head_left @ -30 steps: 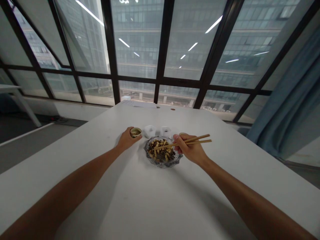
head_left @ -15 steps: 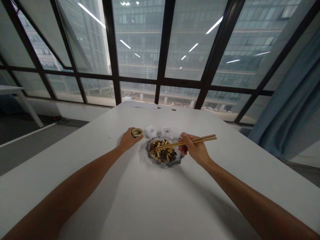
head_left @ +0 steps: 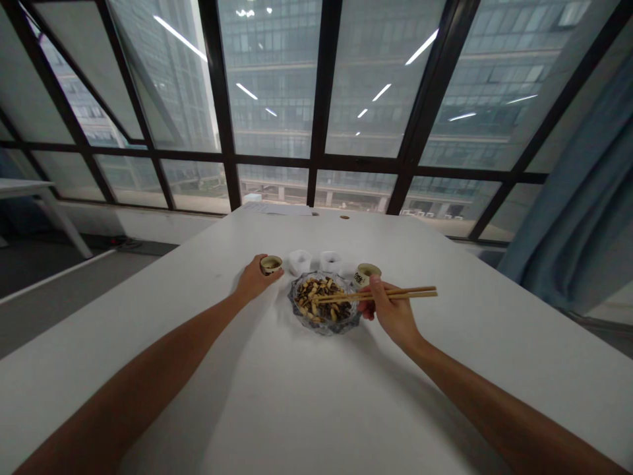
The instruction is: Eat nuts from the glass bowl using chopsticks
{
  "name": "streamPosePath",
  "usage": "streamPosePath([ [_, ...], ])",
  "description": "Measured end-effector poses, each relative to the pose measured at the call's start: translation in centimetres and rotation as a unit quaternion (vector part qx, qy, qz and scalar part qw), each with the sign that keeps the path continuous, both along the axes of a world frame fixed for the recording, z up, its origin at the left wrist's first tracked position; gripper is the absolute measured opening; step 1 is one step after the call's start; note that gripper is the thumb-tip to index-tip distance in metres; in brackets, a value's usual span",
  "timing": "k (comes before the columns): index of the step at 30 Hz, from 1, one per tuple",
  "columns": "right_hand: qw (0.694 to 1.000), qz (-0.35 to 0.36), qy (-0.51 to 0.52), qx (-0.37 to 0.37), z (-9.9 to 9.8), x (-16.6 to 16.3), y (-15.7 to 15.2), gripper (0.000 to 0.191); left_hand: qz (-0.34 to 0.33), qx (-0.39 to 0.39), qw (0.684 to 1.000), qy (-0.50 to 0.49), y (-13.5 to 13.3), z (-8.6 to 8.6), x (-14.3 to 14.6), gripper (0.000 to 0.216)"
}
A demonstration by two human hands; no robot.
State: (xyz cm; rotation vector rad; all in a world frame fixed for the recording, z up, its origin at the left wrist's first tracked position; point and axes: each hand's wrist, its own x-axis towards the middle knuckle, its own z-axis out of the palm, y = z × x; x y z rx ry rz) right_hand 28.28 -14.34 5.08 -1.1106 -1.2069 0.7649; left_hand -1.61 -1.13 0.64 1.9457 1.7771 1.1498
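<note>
My left hand is closed around a small yellowish cup on the left. Held in my right hand is a pair of wooden chopsticks, their tips among the peanuts and dark seeds. These lie mixed in a clear glass bowl with a scalloped rim. A second yellowish cup with dark lettering stands just behind my right hand, partly covered by it. Two white cups sit side by side behind the bowl; the right one shows something dark inside.
The white table extends toward the windows. Papers and a small round brown spot are at its far end. A blue curtain hangs at the right, and another table stands far left.
My right hand has lowered toward me with the chopsticks, uncovering the second yellowish cup. The chopstick tips have shifted slightly right and down within the bowl. My left hand stays on its cup.
</note>
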Motion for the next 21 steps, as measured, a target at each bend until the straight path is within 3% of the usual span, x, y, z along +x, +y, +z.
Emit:
streamPosePath([
  [13,0.998,0.038,-0.052,-0.023,-0.1,-1.2,0.7,0.061,0.0,0.012,1.0,0.003,0.1,-0.1,0.1,0.066],
  [21,0.996,-0.031,0.081,-0.002,-1.0,1.0,0.3,0.062,-0.009,0.022,1.0,0.0,0.3,-0.3,0.0,0.063],
])
